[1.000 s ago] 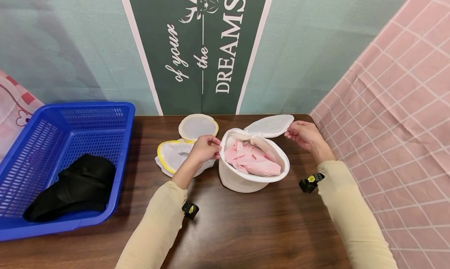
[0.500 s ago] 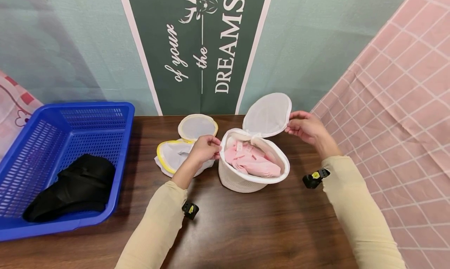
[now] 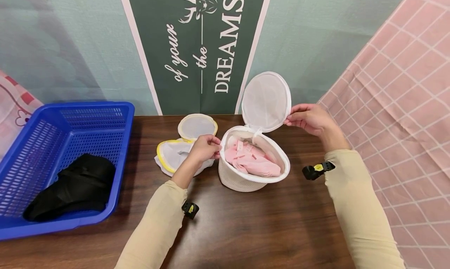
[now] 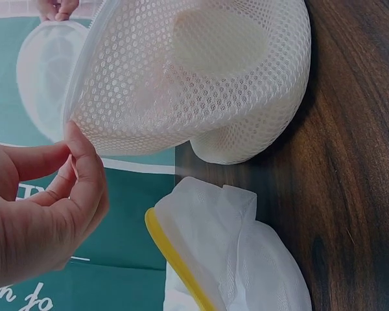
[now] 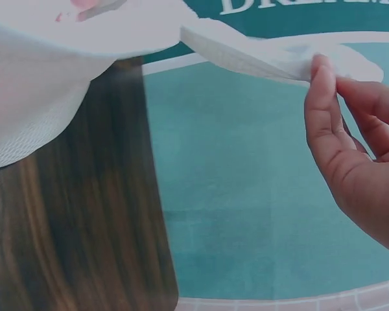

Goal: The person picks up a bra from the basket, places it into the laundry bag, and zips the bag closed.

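A white mesh laundry bag [image 3: 242,183] stands on the table with its round top open. Folded pink cloth [image 3: 254,163] lies inside it. My left hand [image 3: 204,150] pinches the bag's rim on the left side; in the left wrist view the thumb and index finger meet at the rim's edge. My right hand [image 3: 309,120] pinches the edge of the bag's round mesh lid [image 3: 266,101], which stands raised behind the opening, joined to the rim at the back. In the right wrist view the lid [image 5: 246,55] is seen edge-on.
A second mesh bag with yellow trim [image 3: 168,155] lies flattened on the table [image 3: 218,230] beside my left hand, its lid folded back. At the left stands a blue plastic basket [image 3: 121,163] holding black cloth [image 3: 77,187]. Printed fabric walls rise behind and at right.
My right hand has lifted the lid from lying nearly flat at the back to standing upright. The left hand has stayed at the rim.
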`<state>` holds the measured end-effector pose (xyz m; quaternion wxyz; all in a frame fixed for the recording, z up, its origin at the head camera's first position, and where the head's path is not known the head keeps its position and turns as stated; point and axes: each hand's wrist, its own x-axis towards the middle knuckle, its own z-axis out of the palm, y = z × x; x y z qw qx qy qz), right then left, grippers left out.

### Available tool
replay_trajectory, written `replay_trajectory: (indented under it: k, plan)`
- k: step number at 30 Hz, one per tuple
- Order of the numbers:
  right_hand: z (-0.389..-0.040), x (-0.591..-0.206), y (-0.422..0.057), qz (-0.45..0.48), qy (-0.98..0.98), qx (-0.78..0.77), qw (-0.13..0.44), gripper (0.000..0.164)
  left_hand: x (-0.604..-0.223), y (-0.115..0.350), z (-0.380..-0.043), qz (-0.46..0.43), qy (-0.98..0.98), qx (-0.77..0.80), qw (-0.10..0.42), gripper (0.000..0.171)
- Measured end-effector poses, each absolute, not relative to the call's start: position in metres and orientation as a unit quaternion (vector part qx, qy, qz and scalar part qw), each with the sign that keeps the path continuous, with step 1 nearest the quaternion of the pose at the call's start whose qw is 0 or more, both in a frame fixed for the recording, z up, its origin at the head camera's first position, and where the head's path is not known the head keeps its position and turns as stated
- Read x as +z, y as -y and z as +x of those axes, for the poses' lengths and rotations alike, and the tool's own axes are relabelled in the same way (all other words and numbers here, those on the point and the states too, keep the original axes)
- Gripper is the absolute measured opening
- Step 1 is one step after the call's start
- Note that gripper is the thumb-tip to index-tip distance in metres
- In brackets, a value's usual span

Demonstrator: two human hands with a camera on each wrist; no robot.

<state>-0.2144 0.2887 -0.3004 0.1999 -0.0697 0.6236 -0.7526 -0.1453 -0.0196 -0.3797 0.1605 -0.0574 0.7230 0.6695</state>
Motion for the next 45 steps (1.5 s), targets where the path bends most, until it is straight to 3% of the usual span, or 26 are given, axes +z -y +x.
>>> replay_trajectory:
  k: [15, 27, 33, 45]
  plan:
    - [-0.200, -0.288, -0.302, -0.150, -0.618, -0.733, 0.242, 0.026, -0.381, 0.021, -0.145, -0.060, -0.709, 0.684, 0.162, 0.012]
    - [-0.186, -0.283, -0.302, -0.135, -0.662, -0.701, 0.229, 0.024, -0.379, 0.023, -0.145, -0.064, -0.708, 0.684, 0.165, 0.013]
    - [-0.180, -0.283, -0.302, -0.102, -0.699, -0.680, 0.196, 0.023, -0.379, 0.023, -0.144, -0.058, -0.701, 0.692, 0.164, 0.013]
    - [-0.173, -0.292, -0.307, -0.125, -0.672, -0.705, 0.186, 0.021, -0.382, 0.023, -0.144, -0.054, -0.693, 0.699, 0.166, 0.014]
